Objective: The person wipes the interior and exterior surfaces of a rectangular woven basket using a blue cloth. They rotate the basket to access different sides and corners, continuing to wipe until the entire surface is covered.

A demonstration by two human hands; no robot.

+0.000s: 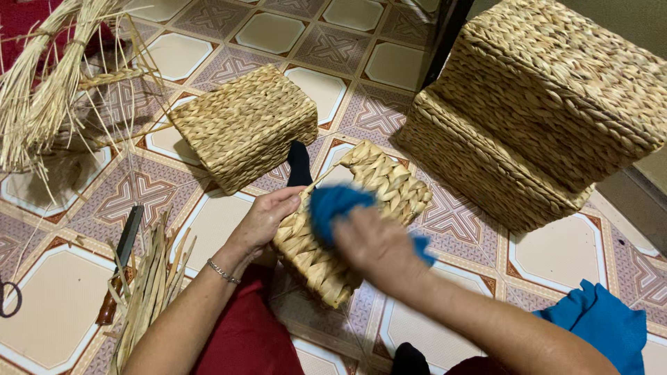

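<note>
- Head view: left hand (267, 217) grips the edge of a small woven straw basket (361, 208), propped over the tiled floor (62, 312).
- Right hand (379, 250) clutches a blue cloth (333, 205) against it.
- Basket likely light, stiff; best held by its rim.

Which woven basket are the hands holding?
The small one in the middle: left hand grips it, right hand rubs it with a blue cloth.

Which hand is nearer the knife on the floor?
Left. The left hand grips the woven basket's edge, on the side toward the knife; the right hand, holding a blue cloth, is farther off.
</note>
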